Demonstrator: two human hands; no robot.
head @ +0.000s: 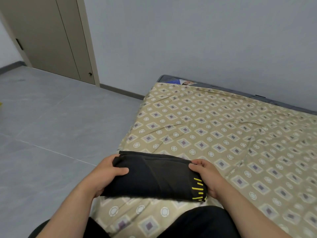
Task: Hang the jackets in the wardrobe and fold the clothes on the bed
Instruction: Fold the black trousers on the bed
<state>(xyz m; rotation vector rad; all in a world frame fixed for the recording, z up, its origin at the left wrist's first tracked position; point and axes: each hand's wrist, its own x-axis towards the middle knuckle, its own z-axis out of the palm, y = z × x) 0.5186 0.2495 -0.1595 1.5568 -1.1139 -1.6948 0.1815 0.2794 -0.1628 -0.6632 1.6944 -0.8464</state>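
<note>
The bed (223,126) shows no other loose clothes within sight, so folding looks nearly finished. At its near edge lies a folded black garment (152,177), left hand (104,176) and right hand (205,176) clasping its opposite ends; no jackets or wardrobe are visible here.
</note>
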